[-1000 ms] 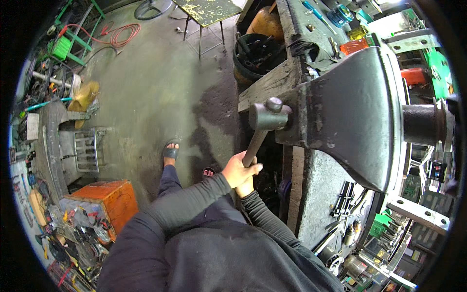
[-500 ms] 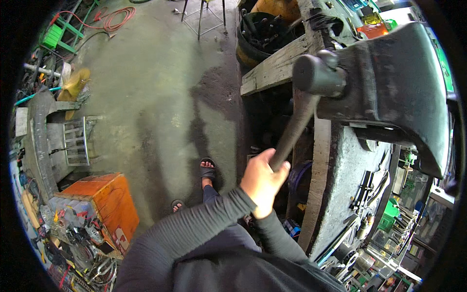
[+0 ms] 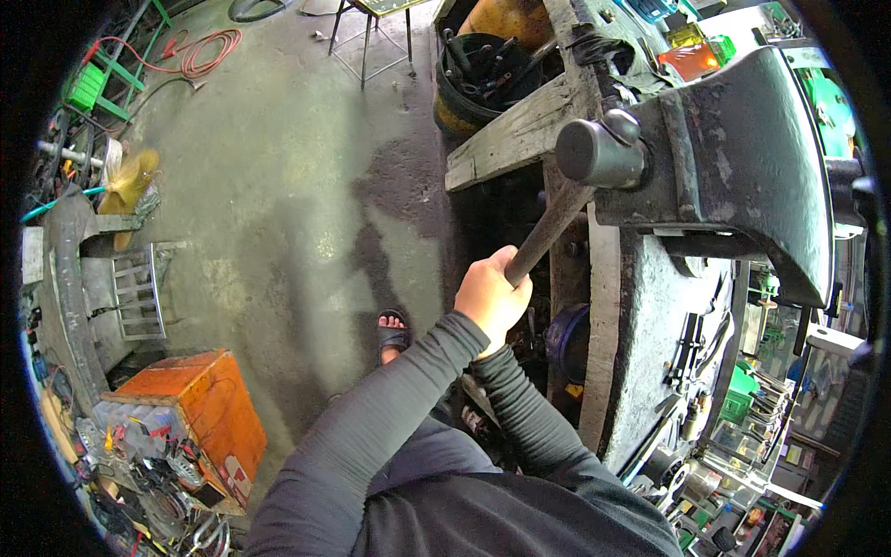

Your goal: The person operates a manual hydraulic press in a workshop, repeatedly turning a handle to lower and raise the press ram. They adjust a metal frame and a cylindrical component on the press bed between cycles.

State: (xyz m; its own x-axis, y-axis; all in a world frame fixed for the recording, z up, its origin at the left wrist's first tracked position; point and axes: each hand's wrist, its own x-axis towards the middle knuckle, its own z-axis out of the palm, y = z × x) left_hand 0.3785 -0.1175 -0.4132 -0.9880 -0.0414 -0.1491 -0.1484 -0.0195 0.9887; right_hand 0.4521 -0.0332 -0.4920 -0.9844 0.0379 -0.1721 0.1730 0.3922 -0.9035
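On the right, a big dark grey bench vise (image 3: 733, 148) sits at the bench edge, its round screw head (image 3: 601, 154) facing left. A metal vise handle (image 3: 549, 227) slants from that head down toward me. My left hand (image 3: 487, 290) is closed round the lower end of the handle. Under it comes my right hand (image 3: 495, 340), of which only a bit by the cuff shows. The right arm reaches to the same end of the handle, but its fingers are hidden behind the left hand.
The workbench (image 3: 664, 334) carries dark tools along my right. Beyond the vise stands a black bucket (image 3: 483, 79) of metal pieces beside a wooden beam (image 3: 510, 130). An orange cabinet (image 3: 209, 399) stands at left, near a spinning yellow fan (image 3: 135, 181). A stool (image 3: 376, 28) is far ahead.
Both hands have moved upward and slightly left in the picture, still at the handle. The whole view has shifted a little, with the far stool and bucket now more to the left.
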